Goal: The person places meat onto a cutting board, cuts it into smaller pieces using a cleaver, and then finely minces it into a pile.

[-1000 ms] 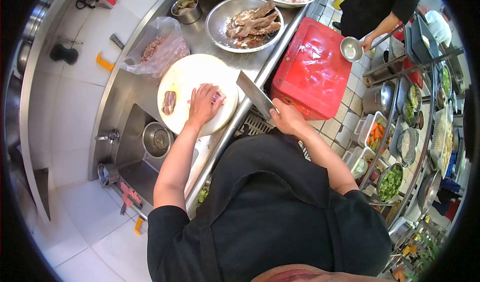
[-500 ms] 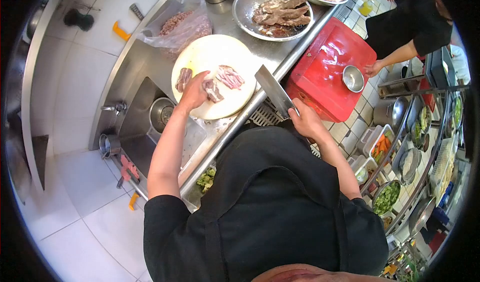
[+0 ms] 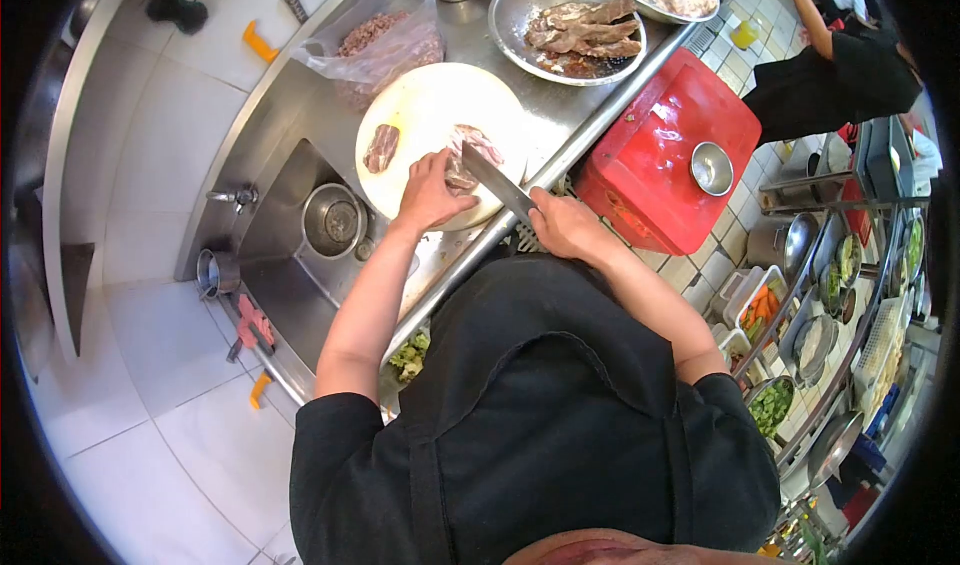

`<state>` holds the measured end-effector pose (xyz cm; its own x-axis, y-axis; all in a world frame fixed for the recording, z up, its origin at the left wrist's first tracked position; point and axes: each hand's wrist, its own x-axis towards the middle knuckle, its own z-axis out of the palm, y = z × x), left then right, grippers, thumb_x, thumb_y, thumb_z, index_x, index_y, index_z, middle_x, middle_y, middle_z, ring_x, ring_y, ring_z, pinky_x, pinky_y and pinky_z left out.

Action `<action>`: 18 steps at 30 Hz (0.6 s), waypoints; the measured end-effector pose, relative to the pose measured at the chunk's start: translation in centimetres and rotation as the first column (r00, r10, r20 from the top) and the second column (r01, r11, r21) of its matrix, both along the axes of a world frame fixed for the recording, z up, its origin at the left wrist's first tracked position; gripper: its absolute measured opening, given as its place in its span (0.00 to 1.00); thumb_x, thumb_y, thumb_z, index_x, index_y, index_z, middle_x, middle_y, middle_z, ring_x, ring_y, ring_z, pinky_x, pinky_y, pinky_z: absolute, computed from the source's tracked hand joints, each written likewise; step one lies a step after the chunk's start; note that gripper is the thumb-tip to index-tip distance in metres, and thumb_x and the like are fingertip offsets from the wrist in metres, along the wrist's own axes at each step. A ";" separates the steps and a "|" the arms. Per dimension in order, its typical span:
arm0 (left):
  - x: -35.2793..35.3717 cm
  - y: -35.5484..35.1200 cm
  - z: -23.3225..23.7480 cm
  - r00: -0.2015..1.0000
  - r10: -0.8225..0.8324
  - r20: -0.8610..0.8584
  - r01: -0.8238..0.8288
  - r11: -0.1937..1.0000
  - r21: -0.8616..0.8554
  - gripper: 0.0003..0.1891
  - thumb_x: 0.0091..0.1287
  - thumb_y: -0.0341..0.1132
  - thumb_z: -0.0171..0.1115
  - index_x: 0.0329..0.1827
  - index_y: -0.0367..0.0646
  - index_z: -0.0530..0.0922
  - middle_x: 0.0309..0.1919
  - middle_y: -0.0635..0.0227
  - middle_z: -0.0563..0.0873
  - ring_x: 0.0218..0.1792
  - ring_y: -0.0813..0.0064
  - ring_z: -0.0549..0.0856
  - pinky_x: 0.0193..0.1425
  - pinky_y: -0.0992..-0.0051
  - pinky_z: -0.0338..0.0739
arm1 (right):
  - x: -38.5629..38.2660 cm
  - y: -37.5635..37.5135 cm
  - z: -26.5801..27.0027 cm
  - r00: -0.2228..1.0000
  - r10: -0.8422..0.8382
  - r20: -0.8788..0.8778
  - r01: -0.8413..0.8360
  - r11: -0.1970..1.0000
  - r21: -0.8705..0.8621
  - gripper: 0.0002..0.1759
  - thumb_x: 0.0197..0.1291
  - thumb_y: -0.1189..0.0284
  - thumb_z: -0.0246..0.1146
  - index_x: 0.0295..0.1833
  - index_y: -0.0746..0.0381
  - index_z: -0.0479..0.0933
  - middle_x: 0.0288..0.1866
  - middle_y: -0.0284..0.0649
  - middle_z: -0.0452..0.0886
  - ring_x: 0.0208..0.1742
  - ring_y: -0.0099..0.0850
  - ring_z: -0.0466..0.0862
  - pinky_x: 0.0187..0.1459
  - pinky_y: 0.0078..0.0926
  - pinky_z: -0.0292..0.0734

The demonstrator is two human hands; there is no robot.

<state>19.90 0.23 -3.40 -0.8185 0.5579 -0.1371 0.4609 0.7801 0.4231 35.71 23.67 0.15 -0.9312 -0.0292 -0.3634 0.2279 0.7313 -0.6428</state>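
Pinkish-brown raw meat (image 3: pixel 459 175) is touching spread left hand (image 3: pixel 430 197); right hand (image 3: pixel 568 227) is gripping broad steel cleaver (image 3: pixel 497 183) (round steel bowl (image 3: pixel 509 37) is holding brown meat strips (image 3: pixel 588 33)).

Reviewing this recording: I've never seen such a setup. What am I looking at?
No machine here: a person's two bare hands, seen from a camera worn on the head, looking forward and down. The right hand grips a cleaver, its blade over a round cutting board. The left hand touches a piece of meat beside the blade; another piece lies apart on the board. Beyond, on the metal counter, are a plastic bag of pinkish bits and a metal bowl of larger pieces.
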 end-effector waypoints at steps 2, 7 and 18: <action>-0.3 0.1 -1.2 0.999 0.037 0.022 -0.036 0.999 -0.016 0.47 0.55 0.47 0.81 0.76 0.33 0.73 0.76 0.44 0.74 0.79 0.47 0.71 0.82 0.57 0.69 | -0.4 0.1 -0.2 1.000 0.027 0.005 -0.027 1.000 -0.009 0.19 0.79 0.66 0.54 0.65 0.67 0.72 0.49 0.66 0.87 0.56 0.66 0.86 0.59 0.65 0.77; -1.4 -1.9 -1.8 0.994 0.032 0.109 -0.036 0.999 0.033 0.43 0.57 0.43 0.79 0.75 0.37 0.74 0.71 0.50 0.78 0.76 0.50 0.74 0.82 0.58 0.70 | -1.1 -0.3 0.2 1.000 -0.017 -0.021 0.016 0.999 -0.044 0.17 0.79 0.66 0.53 0.62 0.67 0.72 0.49 0.67 0.86 0.57 0.66 0.86 0.60 0.65 0.76; -2.0 -4.7 -5.1 0.995 -0.018 0.095 -0.010 0.959 0.282 0.38 0.60 0.30 0.80 0.76 0.41 0.75 0.67 0.52 0.84 0.67 0.55 0.85 0.75 0.61 0.79 | -2.1 -1.8 0.7 0.999 0.005 -0.039 -0.005 1.000 0.007 0.16 0.78 0.68 0.53 0.60 0.71 0.72 0.45 0.67 0.87 0.53 0.67 0.86 0.59 0.65 0.77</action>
